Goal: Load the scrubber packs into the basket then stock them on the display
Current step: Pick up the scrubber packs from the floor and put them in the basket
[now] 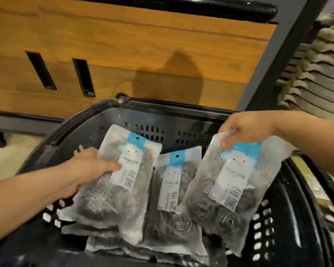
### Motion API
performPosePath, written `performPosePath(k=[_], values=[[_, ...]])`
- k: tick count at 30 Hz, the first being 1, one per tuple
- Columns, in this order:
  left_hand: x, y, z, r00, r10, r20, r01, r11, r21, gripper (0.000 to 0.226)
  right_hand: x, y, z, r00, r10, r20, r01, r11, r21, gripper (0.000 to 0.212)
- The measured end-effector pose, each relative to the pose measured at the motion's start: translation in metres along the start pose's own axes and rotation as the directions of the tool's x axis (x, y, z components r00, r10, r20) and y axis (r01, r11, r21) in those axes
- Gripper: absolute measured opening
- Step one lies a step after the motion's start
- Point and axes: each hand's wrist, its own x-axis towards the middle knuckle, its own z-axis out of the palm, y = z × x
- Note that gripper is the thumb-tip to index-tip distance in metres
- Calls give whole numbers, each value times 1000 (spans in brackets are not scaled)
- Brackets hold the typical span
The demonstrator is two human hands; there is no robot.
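Note:
A black plastic basket fills the lower half of the view. Several clear scrubber packs with blue and white labels lie inside it; one in the middle faces up on the pile. My left hand grips the left edge of a scrubber pack over the basket's left side, thumb across its front. My right hand pinches the top corner of another scrubber pack, which hangs tilted over the basket's right side. More packs lie partly hidden underneath.
A wooden display base with two black slots stands just behind the basket. A dark grey upright post rises at the right, with stacked grey-brown goods beyond it. Pale floor shows at the left.

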Motion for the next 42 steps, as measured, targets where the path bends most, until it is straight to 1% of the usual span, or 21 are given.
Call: performPosePath(k=[2,4,5,6,8,10,13,15,18,20,23,26,28,31,33,35,36,38,39,41,42], values=[[8,-7,4,997,20,-68,-13,995,101,47,23,-3,13,997,40,-58,-53,973,-224,17],[12,-10,8,999,6,-42,1,986,167,74,42,-7,37,990,36,-133,-88,907,-412,30],[11,-9,10,999,-4,-37,13,971,240,86,49,-12,52,988,12,-156,-81,891,-448,34],[11,-9,11,998,16,-58,3,948,317,91,54,-17,67,985,-15,-170,-65,886,-460,36],[9,-4,12,986,110,-123,-47,902,430,90,57,-27,94,978,-63,-200,-42,875,-483,37],[3,4,13,963,210,-170,-109,878,467,92,55,-32,103,955,-97,-281,-58,866,-497,40],[-9,15,13,919,342,-196,-213,849,483,92,36,-29,84,926,-69,-372,-116,884,-453,45],[-16,31,22,898,404,-172,-282,831,479,88,14,-19,72,903,-46,-428,-126,923,-365,48],[-32,74,53,847,524,-89,-434,779,453,81,-30,-2,62,850,-25,-525,-133,956,-261,46],[-44,108,84,820,571,-45,-512,766,389,79,-62,11,58,810,-9,-586,-152,962,-225,44],[-69,162,138,756,654,6,-628,724,285,76,-113,42,52,734,19,-679,-192,965,-181,42],[-106,212,196,661,750,20,-742,649,169,70,-169,83,48,656,74,-751,-221,970,-97,43],[-133,242,239,613,789,48,-788,605,116,65,-207,117,52,593,132,-794,-226,974,-7,42],[-168,278,309,564,820,99,-826,563,38,58,-257,176,76,484,253,-837,-225,961,160,38],[-186,293,360,570,807,153,-817,577,-3,57,-280,219,107,435,366,-823,-237,928,288,35],[-196,300,412,601,767,223,-785,620,-15,57,-292,262,151,429,522,-737,-297,853,430,38],[-197,300,438,629,732,261,-756,654,-14,58,-294,282,175,439,613,-657,-333,790,514,43],[-192,292,488,699,627,343,-673,739,18,61,-296,315,227,443,776,-449,-372,614,696,54],[-184,284,505,737,561,376,-616,787,33,58,-292,327,253,439,830,-344,-373,517,770,57],[-162,258,544,811,426,401,-505,856,113,39,-285,348,305,431,892,-139,-407,329,852,62],[-149,242,559,843,356,404,-447,881,157,36,-277,358,331,428,902,-56,-433,259,863,63]])
